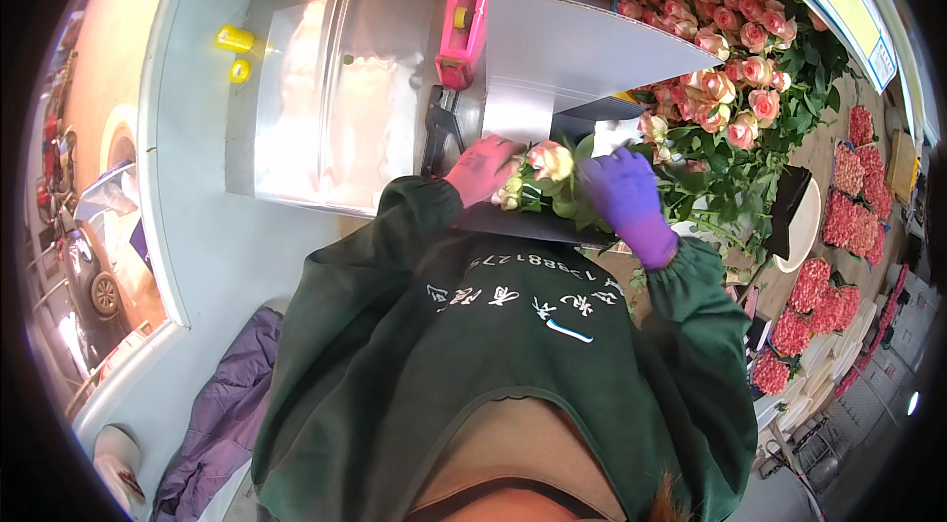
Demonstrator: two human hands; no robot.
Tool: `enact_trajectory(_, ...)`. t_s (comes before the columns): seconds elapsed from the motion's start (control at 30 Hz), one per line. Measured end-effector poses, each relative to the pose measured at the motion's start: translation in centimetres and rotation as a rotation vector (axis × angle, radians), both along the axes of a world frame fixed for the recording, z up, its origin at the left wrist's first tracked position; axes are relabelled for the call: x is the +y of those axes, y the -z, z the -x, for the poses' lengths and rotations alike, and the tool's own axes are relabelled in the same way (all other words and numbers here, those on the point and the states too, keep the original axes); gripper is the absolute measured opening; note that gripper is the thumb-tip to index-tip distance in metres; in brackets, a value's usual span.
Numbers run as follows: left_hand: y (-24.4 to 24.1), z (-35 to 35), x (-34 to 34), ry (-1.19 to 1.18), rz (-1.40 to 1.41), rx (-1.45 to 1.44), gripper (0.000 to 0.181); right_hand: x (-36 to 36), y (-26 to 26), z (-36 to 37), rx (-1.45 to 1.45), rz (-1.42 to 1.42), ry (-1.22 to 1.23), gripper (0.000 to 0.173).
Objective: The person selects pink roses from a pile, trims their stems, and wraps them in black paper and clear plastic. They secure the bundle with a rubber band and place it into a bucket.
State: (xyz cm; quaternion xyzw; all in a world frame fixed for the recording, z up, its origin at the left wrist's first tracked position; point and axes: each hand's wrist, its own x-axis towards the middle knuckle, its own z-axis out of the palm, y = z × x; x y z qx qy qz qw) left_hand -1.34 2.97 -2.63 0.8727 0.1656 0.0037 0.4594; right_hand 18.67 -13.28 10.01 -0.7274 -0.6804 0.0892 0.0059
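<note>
My left hand (484, 168), in a pink glove, is beside a pale pink-and-cream rose (550, 161) and a greener bloom (509, 193), its fingertips close to the petals. My right hand (627, 196) wears a purple glove and is blurred. Its fingers are curled against the green leaves (568, 198) to the right of the blooms. What either hand's fingers close on is hidden. Beneath the roses, near my body, runs a dark edge (529, 223). A grey corrugated cardboard sheet (584, 41) rises behind my hands.
A pink tape dispenser (464, 30) and a black stapler-like tool (442, 124) stand left of the cardboard. Farther left lie clear plastic sleeves (370, 100) and yellow tape rolls (235, 39). Many pink roses (729, 19) fill the right side, with a white basin (803, 226) near them.
</note>
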Motion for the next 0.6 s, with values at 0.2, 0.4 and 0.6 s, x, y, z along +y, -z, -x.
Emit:
enact_trajectory(0.2,4.2,-0.1,-1.6,-0.401,0.108,-0.084,0.065,3.4,13.0,0.0,0.263,-0.068,0.036,0.034)
enact_trajectory(0.4,1.9,0.1,-1.5,-0.48,0.036,-0.004,0.079,5.2,12.9,0.1,0.217,0.119,0.015,0.037)
enact_trajectory(0.6,-1.7,-4.0,3.4,0.219,-0.27,0.089,0.056,4.1,14.6,0.8,0.141,-0.046,-0.029,0.029)
